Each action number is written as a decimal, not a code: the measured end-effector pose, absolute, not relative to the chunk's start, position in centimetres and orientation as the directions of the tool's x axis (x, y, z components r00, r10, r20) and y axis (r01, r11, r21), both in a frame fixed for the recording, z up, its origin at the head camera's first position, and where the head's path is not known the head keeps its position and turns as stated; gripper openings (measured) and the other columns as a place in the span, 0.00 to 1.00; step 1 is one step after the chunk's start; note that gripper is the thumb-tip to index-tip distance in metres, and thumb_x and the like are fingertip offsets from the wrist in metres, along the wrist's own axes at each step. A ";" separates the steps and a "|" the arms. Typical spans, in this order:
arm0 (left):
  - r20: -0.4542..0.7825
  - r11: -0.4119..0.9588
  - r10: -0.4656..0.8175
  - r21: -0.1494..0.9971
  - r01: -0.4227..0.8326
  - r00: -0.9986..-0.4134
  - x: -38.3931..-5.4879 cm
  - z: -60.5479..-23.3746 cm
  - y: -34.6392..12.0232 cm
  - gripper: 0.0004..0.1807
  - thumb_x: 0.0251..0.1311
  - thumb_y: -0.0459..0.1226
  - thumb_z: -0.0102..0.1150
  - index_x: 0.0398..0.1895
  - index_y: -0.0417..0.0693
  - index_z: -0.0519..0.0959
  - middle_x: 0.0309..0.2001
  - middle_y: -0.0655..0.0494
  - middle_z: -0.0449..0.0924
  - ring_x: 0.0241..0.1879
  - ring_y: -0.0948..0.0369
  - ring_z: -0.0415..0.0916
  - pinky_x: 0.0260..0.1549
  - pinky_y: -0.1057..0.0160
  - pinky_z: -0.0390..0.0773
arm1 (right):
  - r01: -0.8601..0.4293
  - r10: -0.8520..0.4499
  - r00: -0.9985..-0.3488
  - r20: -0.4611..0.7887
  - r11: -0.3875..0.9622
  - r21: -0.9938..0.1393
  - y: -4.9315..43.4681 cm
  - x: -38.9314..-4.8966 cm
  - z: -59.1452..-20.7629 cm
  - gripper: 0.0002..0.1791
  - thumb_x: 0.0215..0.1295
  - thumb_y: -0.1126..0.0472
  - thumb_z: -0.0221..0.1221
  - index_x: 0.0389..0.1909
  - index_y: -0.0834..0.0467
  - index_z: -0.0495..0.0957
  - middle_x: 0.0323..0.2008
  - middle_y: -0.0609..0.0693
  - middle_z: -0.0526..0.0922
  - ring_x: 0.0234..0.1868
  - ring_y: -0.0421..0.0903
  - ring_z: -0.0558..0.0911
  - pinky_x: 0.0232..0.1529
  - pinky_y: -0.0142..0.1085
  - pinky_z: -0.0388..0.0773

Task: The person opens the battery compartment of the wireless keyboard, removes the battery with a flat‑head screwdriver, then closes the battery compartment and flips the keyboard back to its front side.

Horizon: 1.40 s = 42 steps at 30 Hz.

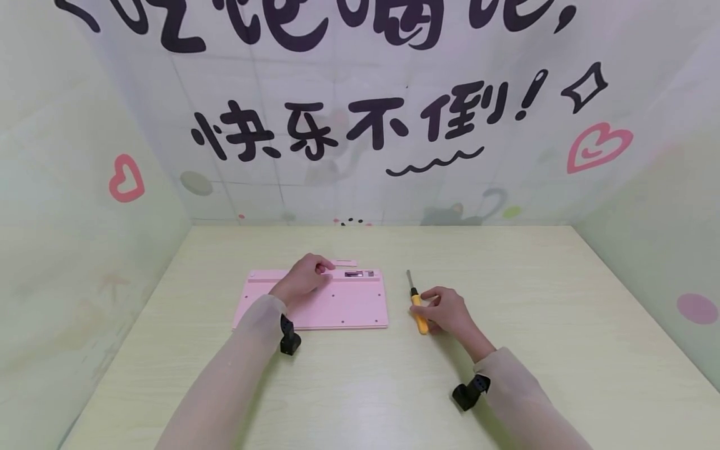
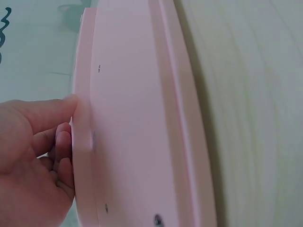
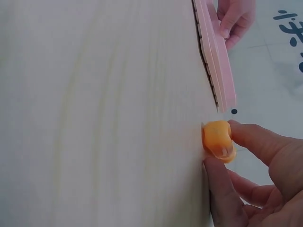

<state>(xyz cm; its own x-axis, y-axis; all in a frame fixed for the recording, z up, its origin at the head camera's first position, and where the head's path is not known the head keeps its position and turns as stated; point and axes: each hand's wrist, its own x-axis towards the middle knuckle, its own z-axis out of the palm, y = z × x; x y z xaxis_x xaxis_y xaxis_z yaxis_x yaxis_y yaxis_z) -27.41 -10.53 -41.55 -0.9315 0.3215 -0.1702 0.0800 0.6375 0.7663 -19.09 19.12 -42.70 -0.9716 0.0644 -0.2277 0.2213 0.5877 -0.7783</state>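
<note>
A pink keyboard (image 1: pixel 354 306) lies underside up on the table, with small dark screw spots across it. Near its far right, an uncovered battery slot (image 1: pixel 354 274) shows something metallic inside. My left hand (image 1: pixel 304 275) reaches over the keyboard and holds its far edge, the fingers curled in the left wrist view. To the keyboard's right lies a screwdriver (image 1: pixel 419 312) with a yellow handle, black collar and metal shaft pointing away. My right hand (image 1: pixel 448 308) pinches the handle between thumb and fingers; in the right wrist view the handle's end (image 3: pixel 218 138) shows close to the tabletop.
A small pink cover piece (image 1: pixel 344 262) lies just behind the keyboard. The pale wooden table (image 1: pixel 360 387) is bounded by a printed back wall (image 1: pixel 337 194) and side walls. A black camera sits on each wrist.
</note>
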 end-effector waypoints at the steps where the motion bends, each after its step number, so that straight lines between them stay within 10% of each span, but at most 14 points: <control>1: -0.167 0.638 0.323 0.765 0.084 -0.931 -27.4 -41.5 -10.5 0.13 0.59 0.30 0.53 0.48 0.41 0.77 0.39 0.50 0.67 0.39 0.56 0.61 0.39 0.60 0.62 | 0.220 0.064 -0.972 -0.226 0.587 -0.779 19.1 -19.1 -42.7 0.24 0.51 0.59 0.67 0.46 0.66 0.74 0.25 0.53 0.74 0.14 0.45 0.74 0.19 0.36 0.75; 42: -0.172 0.624 0.330 0.777 0.078 -0.928 -27.5 -41.4 -10.5 0.13 0.60 0.31 0.53 0.48 0.40 0.76 0.35 0.50 0.65 0.36 0.56 0.61 0.37 0.60 0.61 | 0.129 0.007 -0.985 -0.172 0.690 -0.712 18.7 -20.3 -42.1 0.16 0.52 0.62 0.65 0.42 0.63 0.79 0.27 0.52 0.77 0.20 0.44 0.71 0.19 0.33 0.70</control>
